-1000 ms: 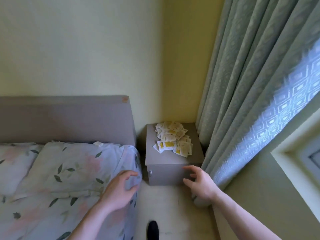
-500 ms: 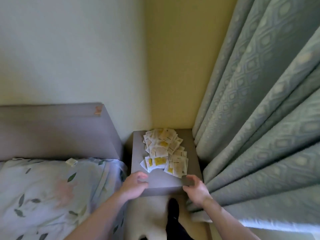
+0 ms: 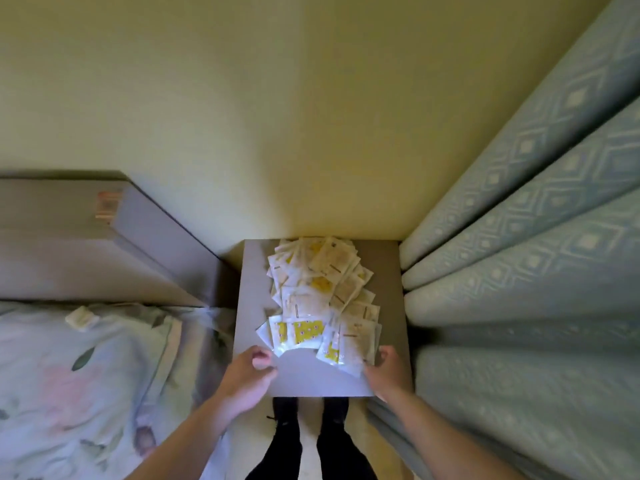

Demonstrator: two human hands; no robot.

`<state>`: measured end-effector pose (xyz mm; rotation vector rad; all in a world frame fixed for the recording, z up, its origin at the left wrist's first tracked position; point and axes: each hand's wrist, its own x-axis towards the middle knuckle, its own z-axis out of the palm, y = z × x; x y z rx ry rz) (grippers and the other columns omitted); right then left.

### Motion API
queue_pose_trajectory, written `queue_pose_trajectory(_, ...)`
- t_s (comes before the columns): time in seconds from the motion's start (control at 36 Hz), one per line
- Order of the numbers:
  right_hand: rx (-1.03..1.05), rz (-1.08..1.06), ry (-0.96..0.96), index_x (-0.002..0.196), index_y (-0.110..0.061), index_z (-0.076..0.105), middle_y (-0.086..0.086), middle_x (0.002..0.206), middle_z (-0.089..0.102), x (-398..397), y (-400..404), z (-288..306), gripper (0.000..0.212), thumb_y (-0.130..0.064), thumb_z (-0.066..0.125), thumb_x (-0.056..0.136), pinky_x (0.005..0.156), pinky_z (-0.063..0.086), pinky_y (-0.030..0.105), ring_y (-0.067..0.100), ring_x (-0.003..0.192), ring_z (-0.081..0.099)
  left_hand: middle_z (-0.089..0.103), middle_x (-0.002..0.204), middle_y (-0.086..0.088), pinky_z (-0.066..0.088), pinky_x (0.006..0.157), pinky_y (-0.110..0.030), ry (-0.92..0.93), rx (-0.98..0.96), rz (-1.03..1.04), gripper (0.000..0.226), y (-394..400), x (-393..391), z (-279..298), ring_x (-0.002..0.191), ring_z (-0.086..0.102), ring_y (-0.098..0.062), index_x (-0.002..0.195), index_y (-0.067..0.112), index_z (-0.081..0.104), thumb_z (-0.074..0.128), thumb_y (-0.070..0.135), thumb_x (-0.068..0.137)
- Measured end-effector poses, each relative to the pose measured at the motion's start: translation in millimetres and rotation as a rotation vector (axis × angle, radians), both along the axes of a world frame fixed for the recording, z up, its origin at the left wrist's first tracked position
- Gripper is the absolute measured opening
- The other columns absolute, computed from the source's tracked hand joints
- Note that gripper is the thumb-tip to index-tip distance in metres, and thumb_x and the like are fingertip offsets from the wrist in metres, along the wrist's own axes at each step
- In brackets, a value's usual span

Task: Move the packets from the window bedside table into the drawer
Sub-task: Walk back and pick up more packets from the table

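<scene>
A heap of white and yellow packets [image 3: 320,299] covers the middle and back of the grey bedside table [image 3: 252,282] in the corner by the curtain. My left hand [image 3: 251,375] rests on the table's front left, fingers curled, its fingertips at the near-left corner of the heap. My right hand [image 3: 386,370] is at the front right, fingers touching the nearest packets. Whether either hand grips a packet is unclear. The table's front and its drawer are hidden from this steep angle.
A blue patterned curtain [image 3: 519,271] hangs tight against the table's right side. The grey headboard [image 3: 104,244] and a floral pillow [image 3: 86,375] lie to the left, with a small white packet [image 3: 80,317] on the bedding. My legs [image 3: 311,441] stand in the gap before the table.
I have stepped up to the table and now look almost straight down on it. Both hands rose from its front edge onto the top, reaching the near edge of the packet heap.
</scene>
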<state>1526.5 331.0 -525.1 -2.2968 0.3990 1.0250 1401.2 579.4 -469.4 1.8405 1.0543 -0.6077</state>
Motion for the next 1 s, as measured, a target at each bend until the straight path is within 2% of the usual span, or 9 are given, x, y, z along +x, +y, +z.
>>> queue_pose_trajectory(0.08,-0.051,0.007,-0.010,0.101,-0.022,0.056,0.001,0.100,0.067,10.4,7.1,-16.6,0.031,-0.037,0.073,0.080,0.073,0.051,0.032,0.023,0.087,0.065,0.066,0.102,0.009,0.042,0.060,-0.011,0.042,0.010,-0.064,0.014,2.5,12.5,-25.9,0.083,0.062,-0.003,0.101,0.026,0.062,0.065,0.024,0.087)
queue_pose_trajectory(0.25,-0.068,-0.100,-0.002,0.123,-0.010,0.057,0.010,0.115,0.070,12.7,25.4,-65.7,0.051,-0.028,0.080,0.081,0.074,0.049,0.029,0.031,0.098,0.068,0.065,0.109,0.011,0.047,0.068,-0.022,0.089,-0.006,-0.048,0.026,7.1,38.8,-77.9,0.089,0.065,-0.010,0.111,0.031,0.057,0.067,0.035,0.087)
queue_pose_trajectory(0.39,-0.073,-0.194,-0.040,0.116,-0.013,0.058,0.006,0.105,0.072,9.7,30.3,-85.3,0.057,-0.037,0.087,0.073,0.066,0.047,0.030,0.030,0.089,0.069,0.063,0.115,0.010,0.046,0.083,-0.023,0.103,0.013,0.013,0.040,3.1,56.7,-110.4,0.104,0.060,-0.011,0.120,0.027,0.056,0.071,0.043,0.086)
queue_pose_trajectory(0.47,-0.090,-0.161,-0.027,0.102,-0.020,0.056,-0.001,0.091,0.067,7.5,25.6,-91.5,0.044,-0.043,0.083,0.075,0.059,0.043,0.028,0.024,0.077,0.063,0.065,0.113,0.008,0.049,0.090,-0.028,0.123,0.050,0.038,0.044,0.9,63.4,-125.3,0.106,0.062,-0.015,0.120,0.024,0.056,0.072,0.045,0.085)
queue_pose_trajectory(0.56,-0.103,-0.152,-0.063,0.091,-0.022,0.057,-0.003,0.084,0.065,5.7,18.8,-94.1,0.027,-0.033,0.080,0.081,0.060,0.045,0.028,0.024,0.078,0.065,0.065,0.104,0.008,0.048,0.085,-0.029,0.139,0.051,0.060,0.042,-3.3,69.8,-133.5,0.100,0.062,-0.016,0.115,0.022,0.057,0.072,0.049,0.086)
queue_pose_trajectory(0.69,-0.070,-0.167,-0.130,0.077,-0.018,0.061,0.000,0.077,0.066,-2.9,-0.1,-94.0,0.016,-0.017,0.073,0.089,0.064,0.043,0.030,0.027,0.077,0.064,0.073,0.100,0.004,0.050,0.080,-0.025,0.138,0.075,0.111,0.016,-10.0,72.4,-136.8,0.091,0.066,-0.018,0.089,0.024,0.066,0.069,0.040,0.092)
queue_pose_trajectory(0.81,-0.037,-0.163,-0.185,0.080,-0.017,0.061,0.003,0.080,0.067,-10.3,-14.2,-81.1,0.014,-0.013,0.067,0.092,0.061,0.038,0.030,0.025,0.076,0.059,0.070,0.096,0.003,0.046,0.072,-0.024,0.114,0.068,0.139,0.015,-17.6,67.7,-130.3,0.083,0.063,-0.015,0.084,0.023,0.064,0.067,0.034,0.095)
queue_pose_trajectory(0.92,-0.027,-0.160,-0.187,0.085,-0.020,0.056,0.002,0.087,0.067,-16.8,-29.6,-70.0,0.014,-0.013,0.060,0.096,0.069,0.053,0.038,0.029,0.082,0.066,0.065,0.090,0.009,0.041,0.059,-0.025,0.072,0.112,0.088,0.017,-24.5,49.2,-121.4,0.074,0.061,-0.012,0.084,0.025,0.054,0.058,0.033,0.098)
queue_pose_trajectory(1.0,-0.051,-0.098,-0.216,0.094,-0.017,0.055,0.003,0.090,0.065,-11.1,-33.3,-56.3,0.009,-0.008,0.055,0.097,0.070,0.047,0.034,0.029,0.085,0.063,0.064,0.084,0.009,0.044,0.061,-0.025,-0.024,0.109,0.103,0.022,-27.6,31.5,-116.4,0.074,0.063,-0.018,0.079,0.026,0.050,0.064,0.020,0.095)
